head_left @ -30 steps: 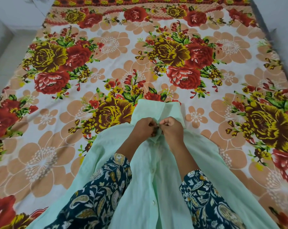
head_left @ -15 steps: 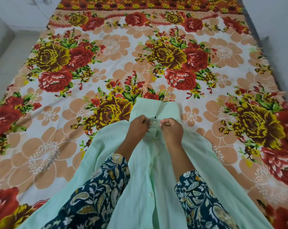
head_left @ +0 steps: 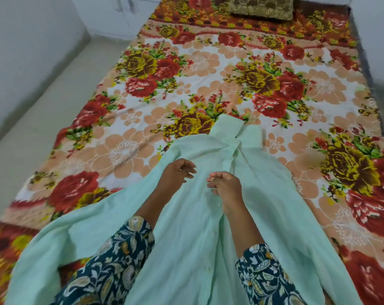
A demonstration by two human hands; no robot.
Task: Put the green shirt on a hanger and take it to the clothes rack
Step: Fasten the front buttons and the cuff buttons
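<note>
Over the green shirt (head_left: 186, 238) on the bed (head_left: 186, 73), left hand (head_left: 176, 173) with fingers (head_left: 190, 170) loosely curled and empty, right hand (head_left: 227, 188) just beside, fingers curled, grip unclear, collar (head_left: 228, 130) beyond both.

green shirt (head_left: 186, 238): thin matt woven cloth, lightly creased, small glossy buttons (head_left: 219, 204). Bedsheet (head_left: 186, 84): matt printed floral cloth, slightly wrinkled. Cushion (head_left: 261, 6) at 12 o'clock: textured brocade-like fabric. Sleeves (head_left: 111, 267): matt printed cloth.

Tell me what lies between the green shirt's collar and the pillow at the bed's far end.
In the head view, only bare floral bedsheet lies between the green shirt's collar and the pillow.
</note>
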